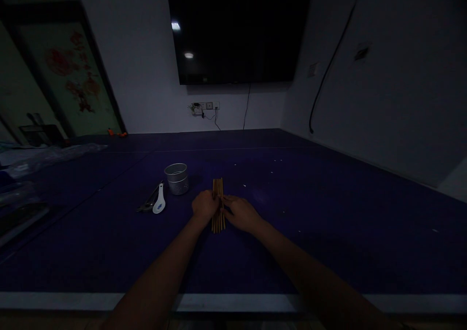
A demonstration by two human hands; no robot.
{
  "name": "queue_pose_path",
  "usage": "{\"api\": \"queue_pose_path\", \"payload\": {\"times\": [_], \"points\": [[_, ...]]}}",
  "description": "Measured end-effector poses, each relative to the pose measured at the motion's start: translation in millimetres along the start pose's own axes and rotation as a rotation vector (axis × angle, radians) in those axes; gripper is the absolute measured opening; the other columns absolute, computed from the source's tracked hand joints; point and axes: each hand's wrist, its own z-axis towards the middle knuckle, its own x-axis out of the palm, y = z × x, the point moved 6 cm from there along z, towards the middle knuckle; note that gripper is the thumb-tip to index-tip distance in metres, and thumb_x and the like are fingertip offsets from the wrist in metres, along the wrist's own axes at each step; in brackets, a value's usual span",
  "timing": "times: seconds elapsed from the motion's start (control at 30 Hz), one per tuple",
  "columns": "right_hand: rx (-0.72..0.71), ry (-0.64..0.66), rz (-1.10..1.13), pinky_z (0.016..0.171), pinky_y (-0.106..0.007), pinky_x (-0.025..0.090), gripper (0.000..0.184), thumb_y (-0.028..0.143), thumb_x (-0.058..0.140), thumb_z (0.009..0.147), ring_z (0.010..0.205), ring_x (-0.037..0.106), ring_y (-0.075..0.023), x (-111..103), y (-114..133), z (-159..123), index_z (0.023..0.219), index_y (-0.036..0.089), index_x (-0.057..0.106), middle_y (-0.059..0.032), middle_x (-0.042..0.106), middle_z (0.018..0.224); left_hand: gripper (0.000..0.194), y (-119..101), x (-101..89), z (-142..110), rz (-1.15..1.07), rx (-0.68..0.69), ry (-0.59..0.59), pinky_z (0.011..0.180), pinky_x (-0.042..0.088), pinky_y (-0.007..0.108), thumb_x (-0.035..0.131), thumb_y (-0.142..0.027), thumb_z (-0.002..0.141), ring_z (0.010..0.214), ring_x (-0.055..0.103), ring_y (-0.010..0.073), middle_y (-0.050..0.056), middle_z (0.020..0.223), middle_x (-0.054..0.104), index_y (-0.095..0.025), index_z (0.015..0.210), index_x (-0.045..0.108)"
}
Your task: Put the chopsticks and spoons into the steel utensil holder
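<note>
Location: chopsticks [219, 224] found near mid-tabletop [339, 242], between left hand [205, 205] and right hand [243, 214], to the right of the cup [177, 182] and farther from the spoon [159, 203]. Lying flat or raised slightly: cannot tell.

Grip: at the chopsticks from both sides around mid-length, left hand curled, right hand less tightly folded. Clenched or merely resting: cannot tell, owing to dim light and hidden contact points.

Step in hand, by judgement: gathering into an even row. Recommended: press inward equally from both sides; keep both hands low; avoid hard squeezing, with its risk of overlap; level the ends before any tightening.

Orientation: long axis running away from the near edge [233, 303] toward the wall [146, 101] under the screen [244, 33], almost square to that edge. Arranged side by side, roughly parallel, far ends close to level. Thick or thin ends foremost: cannot tell.
</note>
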Motion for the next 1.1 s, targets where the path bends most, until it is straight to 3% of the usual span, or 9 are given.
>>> {"api": "queue_pose_path", "payload": {"times": [1.1], "points": [[0.016, 0.023, 0.021, 0.095, -0.032, 0.039, 0.030, 0.023, 0.044, 0.087, 0.113, 0.054, -0.0208, -1.9, 3.4, -0.2, 0.114, 0.019, 0.057, -0.0091, 0.060, 0.118, 0.034, 1.3, 1.5, 3.3, 0.005, -0.004, 0.009, 0.075, 0.048, 0.026, 0.039, -0.035, 0.088, 0.098, 0.064, 0.0217, 0.011, 0.105, 0.068, -0.021, 0.106, 0.065]]}}
